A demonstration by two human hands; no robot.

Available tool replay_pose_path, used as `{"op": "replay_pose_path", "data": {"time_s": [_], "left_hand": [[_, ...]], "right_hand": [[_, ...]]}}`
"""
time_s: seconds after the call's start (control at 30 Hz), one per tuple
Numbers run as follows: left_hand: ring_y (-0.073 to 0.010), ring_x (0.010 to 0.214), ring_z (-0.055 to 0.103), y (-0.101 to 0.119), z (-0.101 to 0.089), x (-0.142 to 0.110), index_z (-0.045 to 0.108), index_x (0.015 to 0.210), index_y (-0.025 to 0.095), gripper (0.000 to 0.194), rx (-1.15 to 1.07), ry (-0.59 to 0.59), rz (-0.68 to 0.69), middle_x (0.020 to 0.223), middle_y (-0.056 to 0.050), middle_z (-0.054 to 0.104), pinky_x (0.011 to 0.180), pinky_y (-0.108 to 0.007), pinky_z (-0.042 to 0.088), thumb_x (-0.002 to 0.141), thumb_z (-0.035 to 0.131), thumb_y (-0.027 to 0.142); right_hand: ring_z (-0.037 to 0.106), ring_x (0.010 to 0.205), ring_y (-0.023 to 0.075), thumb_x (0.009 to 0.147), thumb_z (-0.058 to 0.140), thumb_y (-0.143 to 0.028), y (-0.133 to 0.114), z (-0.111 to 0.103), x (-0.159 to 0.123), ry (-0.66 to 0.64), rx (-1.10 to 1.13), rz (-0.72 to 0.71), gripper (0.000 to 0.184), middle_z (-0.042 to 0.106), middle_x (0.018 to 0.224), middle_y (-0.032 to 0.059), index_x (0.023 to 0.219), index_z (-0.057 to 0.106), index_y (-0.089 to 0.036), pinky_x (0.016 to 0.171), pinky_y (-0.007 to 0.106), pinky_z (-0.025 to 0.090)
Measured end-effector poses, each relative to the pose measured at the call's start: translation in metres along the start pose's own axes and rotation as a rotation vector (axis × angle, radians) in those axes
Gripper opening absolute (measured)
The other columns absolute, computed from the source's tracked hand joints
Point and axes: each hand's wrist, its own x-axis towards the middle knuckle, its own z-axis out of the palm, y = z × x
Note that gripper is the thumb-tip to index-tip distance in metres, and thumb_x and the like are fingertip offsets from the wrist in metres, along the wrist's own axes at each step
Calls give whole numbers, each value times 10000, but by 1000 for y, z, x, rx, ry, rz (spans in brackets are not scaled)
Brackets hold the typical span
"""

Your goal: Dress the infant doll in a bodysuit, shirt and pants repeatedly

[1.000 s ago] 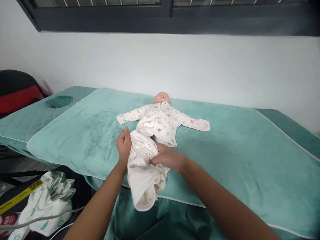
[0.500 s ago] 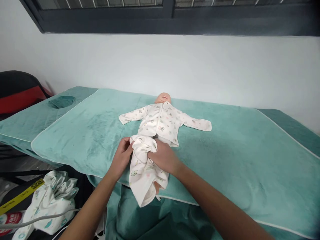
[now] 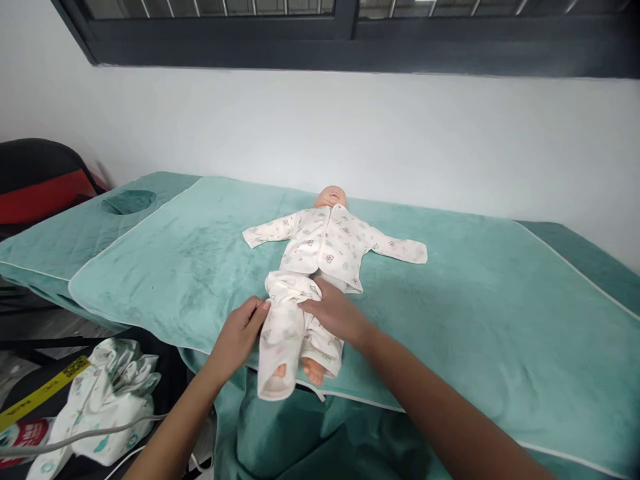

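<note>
A baby doll (image 3: 332,196) lies on its back, head toward the wall, in a white patterned shirt (image 3: 325,243) with both sleeves spread. White patterned pants (image 3: 283,333) cover its legs, bunched at the upper end below the shirt hem. Both feet show at the leg openings, the one on the left only in part. My left hand (image 3: 243,333) pinches the pants' left edge near the knee. My right hand (image 3: 337,310) grips the pants' upper right side, thumb on top; its other fingers are partly hidden.
A green padded bed (image 3: 475,320) with a face hole (image 3: 129,202) at its left end stands along the wall. At lower left, a patterned cloth (image 3: 110,400), a yellow strip (image 3: 43,393) and a red-labelled bottle (image 3: 27,433) lie near a cable. A black-red chair (image 3: 45,193) stands behind.
The pants' left leg has straightened out along the doll's leg, and toes now show in its opening. My left hand has moved slightly down the pants. The right hand keeps its grip.
</note>
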Motion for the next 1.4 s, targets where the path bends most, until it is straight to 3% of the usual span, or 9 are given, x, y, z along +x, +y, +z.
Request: {"op": "replay_pose_path", "data": {"time_s": [0.13, 0.27, 0.53, 0.73, 0.93, 1.03, 1.1, 1.2, 1.4], "left_hand": [[-177, 640, 509, -7, 13, 22, 482, 714, 227, 297, 137, 248, 51, 672, 9, 567, 606, -273, 352, 917, 415, 433], [-193, 651, 523, -7, 24, 39, 489, 752, 236, 256, 256, 384, 96, 699, -9, 580, 600, -287, 333, 923, 403, 406], [-173, 803, 588, 1, 11, 39, 597, 870, 208, 238, -59, 305, 80, 871, -15, 658, 715, -259, 437, 907, 479, 412], [-209, 1048, 599, 20, 1, 56, 655, 1066, 215, 306, -218, 218, 114, 1115, -51, 668, 892, -297, 455, 889, 514, 420], [-238, 1215, 514, 47, 15, 86, 622, 1099, 240, 316, 17, 31, 325, 1287, -60, 551, 962, -338, 444, 786, 636, 281], [-294, 1236, 471, 61, 30, 91, 571, 1139, 221, 430, 370, 3, 391, 1311, -95, 508, 981, -411, 422, 725, 688, 234], [-305, 1173, 501, 67, 38, 90, 569, 1064, 206, 316, 505, 57, 407, 1262, -112, 528, 921, -420, 439, 759, 649, 228], [-250, 999, 576, 67, 35, 91, 553, 899, 216, 71, 408, 157, 374, 1059, -82, 605, 823, -374, 456, 859, 525, 267], [-168, 762, 595, 19, -10, 111, 461, 780, 208, 176, -428, 505, -59, 812, -1, 563, 668, -310, 516, 803, 543, 362]], "right_hand": [[610, 1050, 270, 710, 653, -270, -3, -4, -1, -95, 176, 40, 382, 667, 1124, 75, 1078, 613, -176, 877, 379, 462], [614, 1061, 254, 724, 649, -231, -2, -4, -5, -124, 202, -92, 354, 684, 1115, 47, 1075, 636, -189, 911, 368, 461], [600, 919, 235, 786, 655, -512, -16, -31, -8, -192, -102, -184, 400, 671, 1035, 51, 1050, 637, -213, 738, 325, 444], [503, 637, 142, 904, 465, -516, -3, -46, -2, 165, -50, -89, 345, 568, 711, -7, 811, 576, -202, 567, 261, 355], [560, 912, 216, 886, 550, -304, 14, -37, 5, 587, -580, -316, 192, 602, 1047, 80, 1048, 573, -205, 733, 309, 403], [545, 930, 243, 895, 554, -359, 12, -33, 15, 574, -837, -308, 205, 585, 1039, 105, 1018, 566, -196, 708, 311, 382], [547, 866, 218, 933, 480, -341, 8, -33, 21, 534, -870, -296, 159, 589, 962, 89, 920, 556, -202, 653, 293, 357], [542, 759, 174, 943, 427, -308, 9, -44, 24, 609, -673, -294, 178, 595, 852, 47, 827, 521, -210, 631, 279, 355], [527, 592, 133, 819, 578, -444, 71, -99, -9, 1025, 297, -55, 250, 551, 705, -30, 870, 502, -211, 567, 269, 442]]}}
